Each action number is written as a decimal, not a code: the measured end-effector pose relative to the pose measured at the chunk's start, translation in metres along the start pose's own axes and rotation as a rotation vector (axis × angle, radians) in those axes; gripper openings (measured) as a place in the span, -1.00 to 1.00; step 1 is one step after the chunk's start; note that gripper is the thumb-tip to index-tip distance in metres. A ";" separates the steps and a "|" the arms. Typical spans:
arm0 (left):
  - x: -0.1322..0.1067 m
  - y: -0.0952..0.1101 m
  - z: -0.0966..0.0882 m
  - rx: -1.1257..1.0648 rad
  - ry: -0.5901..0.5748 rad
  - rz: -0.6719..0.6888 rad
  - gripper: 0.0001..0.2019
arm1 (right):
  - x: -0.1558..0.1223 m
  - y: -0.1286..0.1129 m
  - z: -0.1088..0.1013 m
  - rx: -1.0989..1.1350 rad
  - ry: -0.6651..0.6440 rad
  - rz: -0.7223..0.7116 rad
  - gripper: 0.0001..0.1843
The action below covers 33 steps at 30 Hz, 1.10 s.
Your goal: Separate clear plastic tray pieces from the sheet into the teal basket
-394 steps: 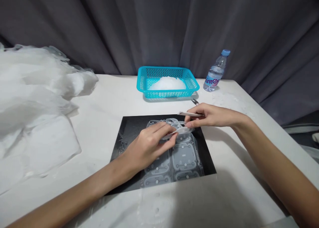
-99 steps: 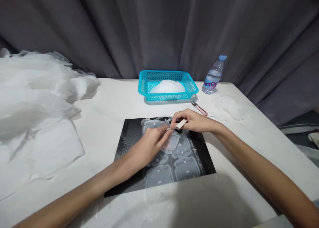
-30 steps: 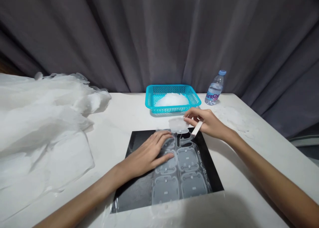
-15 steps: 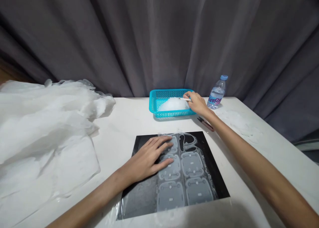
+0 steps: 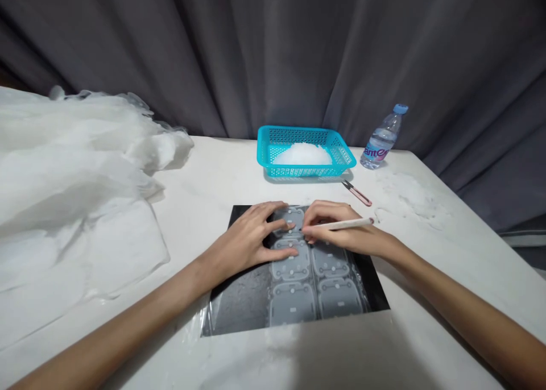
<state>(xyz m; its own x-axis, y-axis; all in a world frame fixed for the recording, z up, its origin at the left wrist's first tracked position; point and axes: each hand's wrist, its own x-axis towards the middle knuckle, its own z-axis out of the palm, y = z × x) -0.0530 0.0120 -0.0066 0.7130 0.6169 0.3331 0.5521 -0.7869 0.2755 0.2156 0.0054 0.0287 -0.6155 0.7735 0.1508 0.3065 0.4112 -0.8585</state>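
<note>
My left hand (image 5: 260, 233) lies with fingers spread on a clear film sheet of grey rounded pieces (image 5: 292, 305), pressing near the upper left ones. Under the film is a black mat (image 5: 377, 282). My right hand (image 5: 335, 222) pinches a slim white pen-like tool (image 5: 352, 223), its tip pointing left at the edge of the top left piece. Whether the tip is a blade or a point is too small to tell. My right hand covers the upper right part of the sheet.
Behind the mat stands a turquoise basket (image 5: 307, 172) holding a heap of white translucent bits (image 5: 303, 154). Pink-handled thread snips (image 5: 357, 193) lie by its right corner. A water bottle (image 5: 379, 142) stands farther right, near clear scraps (image 5: 409, 196). Crumpled white sheets (image 5: 85, 179) pile up at left.
My right hand has come back from the basket to the sheet with the white tool still in it. My left hand stays on the sheet. The view has shifted slightly.
</note>
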 end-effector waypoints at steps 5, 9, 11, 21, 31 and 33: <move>0.004 -0.001 0.000 0.051 -0.030 -0.024 -0.35 | 0.001 0.006 0.003 -0.033 -0.048 -0.032 -0.88; 0.007 -0.001 -0.003 0.062 -0.067 -0.041 -0.32 | -0.003 0.011 0.006 -0.070 -0.034 -0.058 -0.86; 0.007 -0.002 -0.003 0.063 -0.075 -0.044 -0.32 | -0.004 0.011 0.008 -0.104 -0.043 -0.093 -0.87; 0.007 -0.003 0.000 0.086 -0.069 -0.048 -0.30 | -0.004 0.014 0.014 -0.242 -0.065 -0.208 -0.88; 0.008 -0.003 0.001 0.106 -0.077 -0.040 -0.29 | -0.006 0.016 0.020 -0.331 -0.062 -0.272 -0.88; 0.008 -0.002 0.001 0.116 -0.084 -0.035 -0.29 | -0.006 0.017 0.022 -0.357 -0.061 -0.304 -0.88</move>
<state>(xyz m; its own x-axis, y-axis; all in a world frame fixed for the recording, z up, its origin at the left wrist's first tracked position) -0.0484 0.0187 -0.0055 0.7231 0.6450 0.2473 0.6203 -0.7638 0.1784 0.2082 -0.0030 0.0026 -0.7544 0.5672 0.3306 0.3300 0.7629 -0.5559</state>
